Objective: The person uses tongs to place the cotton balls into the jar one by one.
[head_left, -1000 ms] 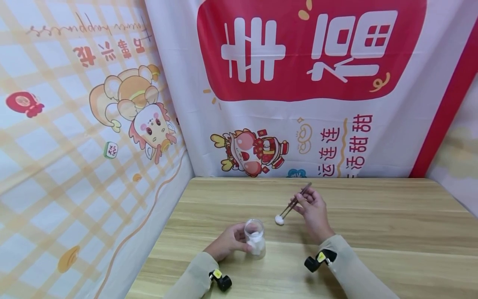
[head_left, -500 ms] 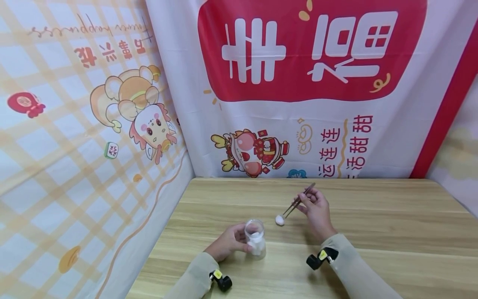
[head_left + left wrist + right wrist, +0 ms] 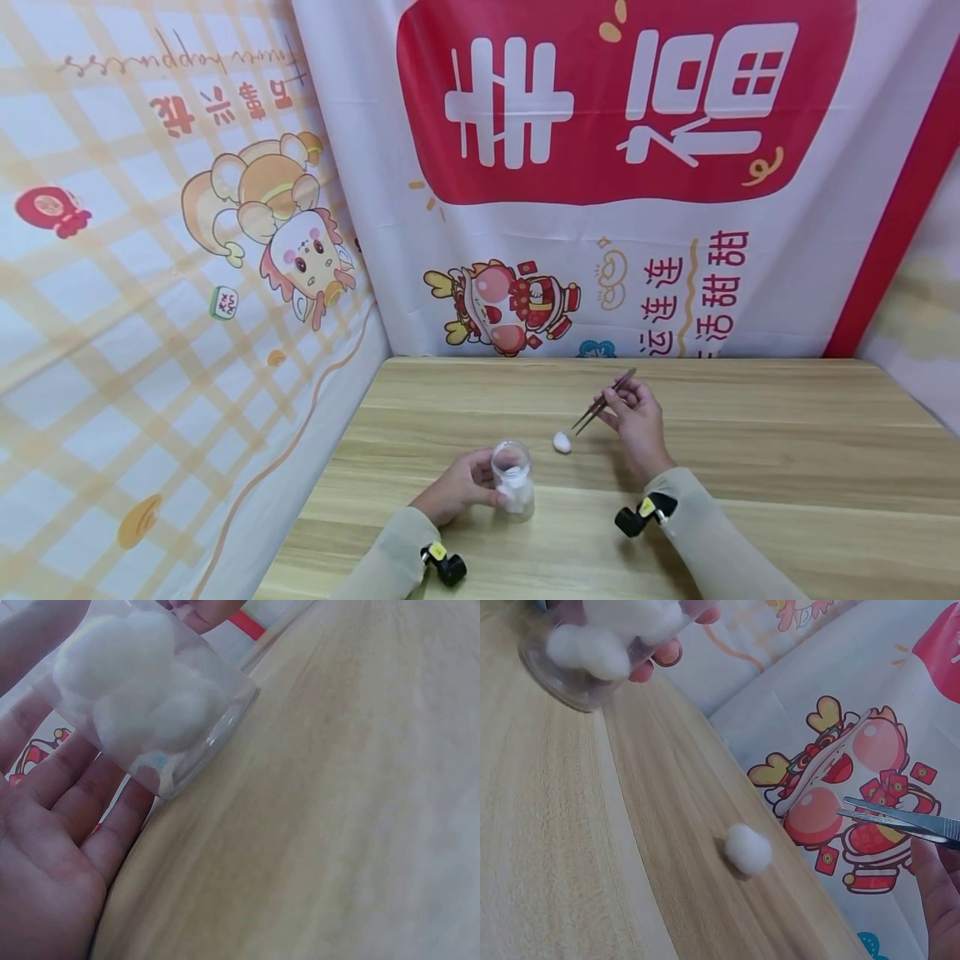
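Observation:
My left hand (image 3: 465,485) grips a clear jar (image 3: 525,502) from the left side, its thumb and fingers curled round the wall. Several white cotton balls (image 3: 139,682) fill the jar's lower part, seen through the plastic in both wrist views. In my right hand (image 3: 636,423) I pinch a pair of metal tweezers (image 3: 900,817), tips pointing down and left. The tips stand slightly parted with nothing between them. A single cotton ball (image 3: 562,442) lies on the table between the jar and the tweezers, just left of the tips and apart from them.
The wooden table (image 3: 787,467) meets a printed cloth backdrop (image 3: 622,225) at its far edge. A checked cloth wall (image 3: 135,333) stands along the left side. Each sleeve carries a small black camera (image 3: 633,521).
The tweezers have released the cotton ball and drawn away a little to the right. The ball now rests alone on the table. My left hand and the jar have stayed in place.

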`<action>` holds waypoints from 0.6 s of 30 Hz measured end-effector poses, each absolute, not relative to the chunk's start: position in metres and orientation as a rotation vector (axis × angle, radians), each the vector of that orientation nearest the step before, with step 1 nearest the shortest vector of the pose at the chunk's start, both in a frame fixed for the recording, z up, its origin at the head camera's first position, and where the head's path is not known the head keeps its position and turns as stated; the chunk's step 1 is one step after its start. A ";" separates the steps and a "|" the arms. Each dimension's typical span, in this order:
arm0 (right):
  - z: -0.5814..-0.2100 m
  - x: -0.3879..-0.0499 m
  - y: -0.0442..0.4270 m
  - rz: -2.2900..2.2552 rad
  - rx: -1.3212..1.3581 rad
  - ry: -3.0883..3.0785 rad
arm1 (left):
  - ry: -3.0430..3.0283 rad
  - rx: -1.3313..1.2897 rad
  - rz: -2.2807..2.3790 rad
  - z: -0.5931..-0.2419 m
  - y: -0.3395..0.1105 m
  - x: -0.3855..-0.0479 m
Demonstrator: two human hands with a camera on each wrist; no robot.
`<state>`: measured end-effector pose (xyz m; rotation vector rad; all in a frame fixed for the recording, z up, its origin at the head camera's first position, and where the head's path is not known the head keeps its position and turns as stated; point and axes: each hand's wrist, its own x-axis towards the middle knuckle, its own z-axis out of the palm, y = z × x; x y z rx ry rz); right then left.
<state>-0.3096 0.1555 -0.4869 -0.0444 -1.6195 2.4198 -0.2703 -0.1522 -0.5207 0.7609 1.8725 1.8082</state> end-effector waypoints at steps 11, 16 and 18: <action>-0.493 -0.317 0.155 2.409 -0.102 -1.630 | 1.878 0.763 1.809 -0.519 -0.152 -0.270; -0.495 -0.321 0.154 2.394 -0.134 -1.654 | 1.913 0.756 1.794 -0.519 -0.152 -0.271; -0.495 -0.322 0.154 2.389 -0.135 -1.663 | 1.919 0.755 1.788 -0.520 -0.152 -0.271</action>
